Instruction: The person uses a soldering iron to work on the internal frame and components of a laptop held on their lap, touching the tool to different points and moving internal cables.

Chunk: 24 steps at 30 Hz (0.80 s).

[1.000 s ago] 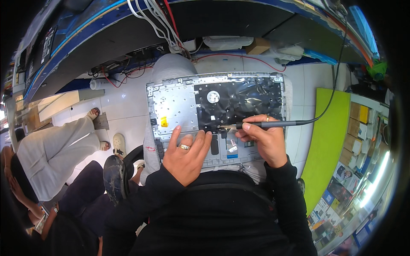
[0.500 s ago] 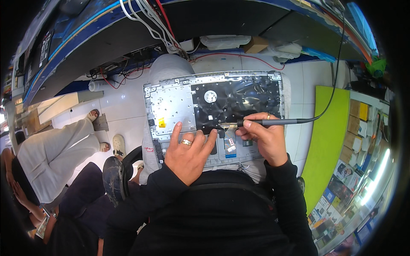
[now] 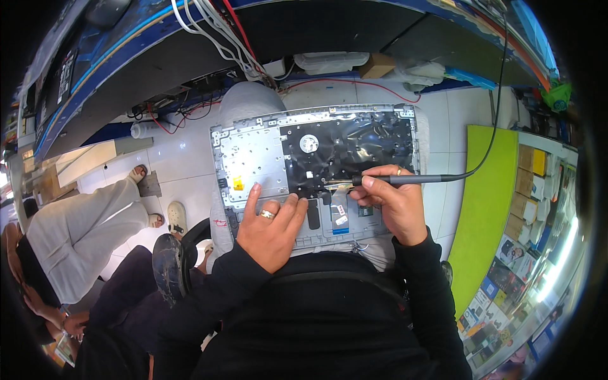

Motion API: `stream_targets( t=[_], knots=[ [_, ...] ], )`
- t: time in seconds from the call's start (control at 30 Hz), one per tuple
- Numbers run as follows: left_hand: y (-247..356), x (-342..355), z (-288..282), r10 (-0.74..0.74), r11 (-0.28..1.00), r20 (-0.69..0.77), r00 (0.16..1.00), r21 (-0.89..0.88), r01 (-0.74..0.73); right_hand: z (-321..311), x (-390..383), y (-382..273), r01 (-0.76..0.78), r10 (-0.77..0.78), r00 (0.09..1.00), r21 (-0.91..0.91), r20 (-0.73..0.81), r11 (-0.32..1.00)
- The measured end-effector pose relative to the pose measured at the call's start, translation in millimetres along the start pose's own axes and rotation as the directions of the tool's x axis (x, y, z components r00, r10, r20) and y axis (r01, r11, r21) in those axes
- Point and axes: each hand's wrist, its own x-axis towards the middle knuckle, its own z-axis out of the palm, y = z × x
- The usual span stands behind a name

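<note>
An opened laptop top case (image 3: 348, 139) lies across my lap, with a silver metal plate (image 3: 252, 157) at left bearing a yellow sticker and a black film area to its right. My left hand (image 3: 269, 228) rests on its lower left, fingers apart, a ring on one. My right hand (image 3: 396, 206) grips a dark pen-shaped tool (image 3: 411, 180), likely a soldering iron, with a cord running up from its back. Its thin metal tip touches or hovers near the lower edge of the black film, just above a ribbon cable (image 3: 339, 218); contact is unclear.
A dark bench edge with cables (image 3: 228, 38) runs ahead. A green board (image 3: 484, 177) and a glass display case (image 3: 535, 253) stand at right. Two other people sit or recline at left, with trousers (image 3: 82, 234), sandals and a hand (image 3: 73, 323) visible.
My left hand shifts slightly left, its index finger moving off from near the tool's tip. The laptop case and my right hand with the tool creep slightly up and left. A neighbour's hand appears lower left.
</note>
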Motion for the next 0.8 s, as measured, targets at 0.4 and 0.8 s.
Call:
stream_targets(
  t=[0.4, 0.8],
  knots=[
    [4.7, 8.8, 0.6, -0.016, 1.0, 0.006, 1.0, 0.01, 0.016, -1.2, 1.6, 0.3, 0.005, -0.005, 1.0, 0.032, 0.004, 0.999],
    [-3.7, -21.0, -5.4, 0.013, 0.996, -0.011, 1.0, 0.086, -0.012, 4.3, -2.7, -5.4, -0.001, 0.0, 1.0, 0.043, 0.027, 0.999]
  ],
)
